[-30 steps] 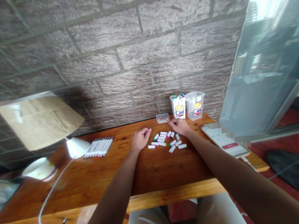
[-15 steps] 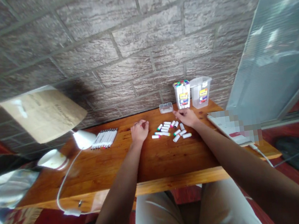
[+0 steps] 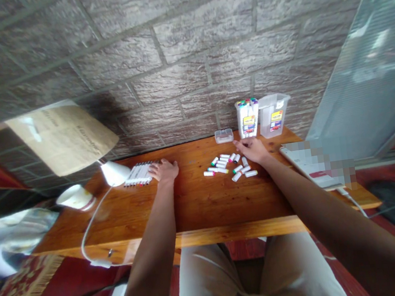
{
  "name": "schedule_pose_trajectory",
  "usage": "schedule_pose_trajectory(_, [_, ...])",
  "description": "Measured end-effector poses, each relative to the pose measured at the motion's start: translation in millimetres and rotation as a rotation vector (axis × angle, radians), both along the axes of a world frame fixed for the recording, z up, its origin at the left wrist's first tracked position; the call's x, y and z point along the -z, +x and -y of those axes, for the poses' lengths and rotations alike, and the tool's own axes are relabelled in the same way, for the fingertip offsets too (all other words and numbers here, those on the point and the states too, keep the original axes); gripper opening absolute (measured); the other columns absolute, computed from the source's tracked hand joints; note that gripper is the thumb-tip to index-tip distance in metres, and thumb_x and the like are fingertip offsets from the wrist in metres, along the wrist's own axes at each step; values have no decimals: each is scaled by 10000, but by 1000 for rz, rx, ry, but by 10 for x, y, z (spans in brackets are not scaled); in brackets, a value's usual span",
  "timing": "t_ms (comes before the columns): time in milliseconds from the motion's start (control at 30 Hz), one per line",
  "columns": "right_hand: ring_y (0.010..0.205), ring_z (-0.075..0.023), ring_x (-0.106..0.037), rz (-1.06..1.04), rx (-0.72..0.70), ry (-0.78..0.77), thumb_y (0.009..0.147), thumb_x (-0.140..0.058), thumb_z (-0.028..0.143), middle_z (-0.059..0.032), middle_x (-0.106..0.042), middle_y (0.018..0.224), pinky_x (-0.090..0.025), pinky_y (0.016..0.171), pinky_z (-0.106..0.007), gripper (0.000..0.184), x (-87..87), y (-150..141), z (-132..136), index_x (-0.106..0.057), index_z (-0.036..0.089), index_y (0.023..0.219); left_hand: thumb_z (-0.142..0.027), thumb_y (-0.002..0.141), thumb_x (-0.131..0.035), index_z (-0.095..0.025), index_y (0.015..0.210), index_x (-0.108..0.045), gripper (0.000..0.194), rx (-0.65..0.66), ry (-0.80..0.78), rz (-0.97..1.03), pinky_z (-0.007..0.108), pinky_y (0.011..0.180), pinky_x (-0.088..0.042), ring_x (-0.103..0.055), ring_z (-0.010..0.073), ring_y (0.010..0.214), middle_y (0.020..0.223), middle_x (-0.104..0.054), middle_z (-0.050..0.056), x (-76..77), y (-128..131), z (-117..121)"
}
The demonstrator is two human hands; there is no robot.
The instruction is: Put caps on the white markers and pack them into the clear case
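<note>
My left hand [image 3: 165, 170] lies flat with fingers spread, its fingertips on the right end of a row of white markers [image 3: 137, 174] with dark tips. Beside the loose marker caps [image 3: 221, 162], my right hand [image 3: 253, 150] rests on the table, thumb apart from the fingers and nothing seen in it. Those caps are short and white with coloured ends, scattered between the two hands. Just beyond my right thumb sits a small clear plastic case [image 3: 224, 136]. Behind the right fingers stands a clear container packed with markers [image 3: 248, 119], coloured ends up.
An open clear plastic bin [image 3: 274, 117] stands right of the packed container. A laptop-like flat device [image 3: 303, 165], partly blurred, lies at the right with a cable. On the left are a lamp [image 3: 111, 173] with a paper shade and a paper cup [image 3: 76, 198]. A stone-pattern wall backs the wooden table [image 3: 205, 210].
My left hand has moved left from beside the caps onto the row of markers, its fingers spreading. My right hand stays near the container, its thumb now further from the fingers. The view has shifted slightly.
</note>
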State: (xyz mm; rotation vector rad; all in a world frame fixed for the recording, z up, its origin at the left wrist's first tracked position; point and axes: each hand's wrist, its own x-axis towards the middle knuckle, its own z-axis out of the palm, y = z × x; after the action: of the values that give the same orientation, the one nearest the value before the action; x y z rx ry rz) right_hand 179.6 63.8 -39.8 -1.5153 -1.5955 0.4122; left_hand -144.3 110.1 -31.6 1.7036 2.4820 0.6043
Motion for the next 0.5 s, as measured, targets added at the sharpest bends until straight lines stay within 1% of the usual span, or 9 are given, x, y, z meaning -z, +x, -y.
schedule_pose_trajectory(67, [586, -166, -587, -1, 1, 0, 881, -494, 580, -60, -693, 615, -388, 569, -275, 525, 0, -3, 0, -648, 171, 590, -400, 849, -573, -78, 1300, -551, 555, 30, 27, 4, 694, 1107, -181, -269, 492, 1435, 1485, -424, 307, 4, 12, 14])
schedule_pose_trajectory(167, [579, -163, -582, -4, 3, -2, 880, -495, 579, -57, -686, 606, -391, 573, -274, 526, -6, -9, 4, -642, 171, 584, -311, 862, -551, -96, 1254, -588, 448, 86, 56, 27, 649, 1095, -245, -331, 463, 1404, 1414, -512, 282, -11, 50, 52])
schedule_pose_trajectory(267, [571, -161, -573, -8, 5, -9, 876, -494, 575, -57, -678, 598, -383, 562, -274, 526, -12, -13, 8, -635, 171, 571, -209, 862, -529, -82, 1164, -640, 346, 154, 65, 88, 602, 1087, -285, -416, 444, 1350, 1298, -589, 295, -41, 81, 82])
schedule_pose_trajectory(333, [563, -159, -567, -11, 8, -15, 874, -491, 572, -57, -671, 591, -374, 551, -274, 523, -14, -15, 9, -637, 170, 574, -182, 851, -542, -81, 1073, -675, 277, 204, 62, 160, 577, 1063, -333, -489, 439, 1289, 1223, -628, 297, -51, 106, 89])
schedule_pose_trajectory(367, [560, -158, -564, -12, 9, -16, 873, -489, 573, -55, -668, 588, -371, 549, -274, 522, -14, -16, 10, -641, 169, 580, -183, 842, -565, -98, 1022, -690, 235, 233, 59, 206, 556, 1052, -360, -524, 426, 1255, 1184, -654, 276, -50, 124, 89])
schedule_pose_trajectory(467, [557, -159, -562, -13, 15, -14, 865, -494, 595, -50, -654, 569, -370, 554, -275, 533, -14, -20, 11, -645, 170, 583, -212, 791, -671, -165, 865, -715, 98, 344, 50, 378, 460, 1035, -423, -607, 350, 1159, 1007, -737, 146, -35, 201, 82])
schedule_pose_trajectory(500, [555, -159, -561, -13, 16, -12, 861, -496, 608, -48, -647, 558, -370, 555, -276, 542, -14, -21, 11, -644, 171, 577, -224, 772, -704, -172, 836, -717, 83, 385, 47, 448, 428, 1022, -443, -631, 324, 1122, 946, -749, 110, -31, 235, 82])
